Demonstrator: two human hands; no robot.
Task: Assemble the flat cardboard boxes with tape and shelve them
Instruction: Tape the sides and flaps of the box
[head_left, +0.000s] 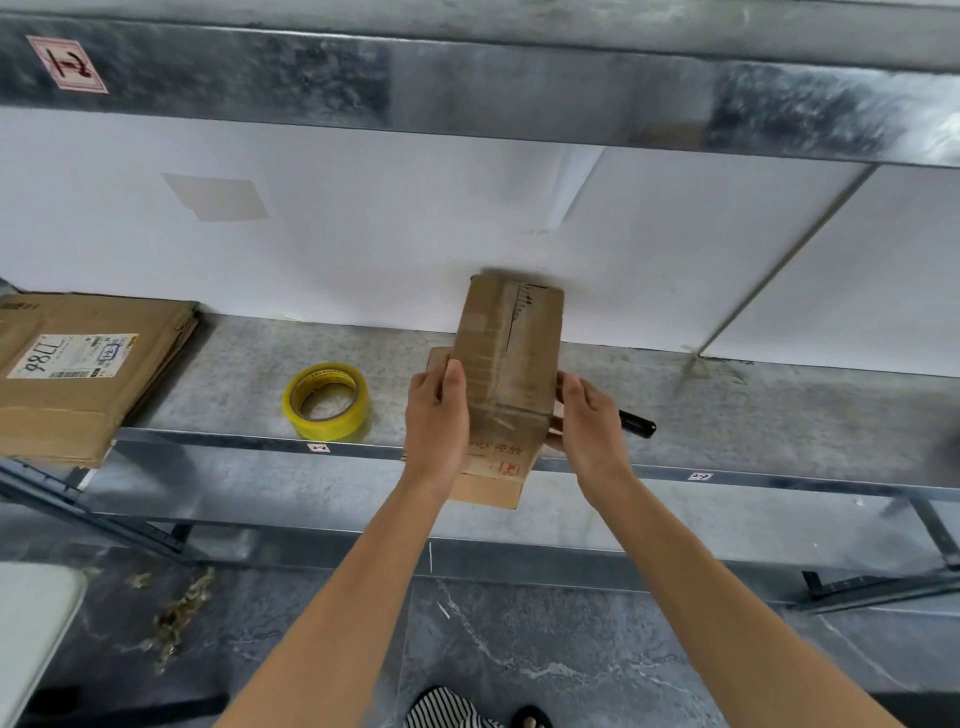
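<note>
Box (530, 338) is matt brown cardboard, scuffed, with shiny clear tape (496, 364) along its seam. Shelf (234, 364) is mottled galvanised metal, dull sheen. Tape roll (326, 401) on the left looks glossy yellow plastic. Floor (545, 649) is dark polished stone

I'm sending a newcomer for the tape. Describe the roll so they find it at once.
Look at the lower metal shelf against the white wall. Near its front edge, between the stack of flat cardboard on the left and the upright box, lies the tape roll. It is the only round, yellow thing there.
</note>
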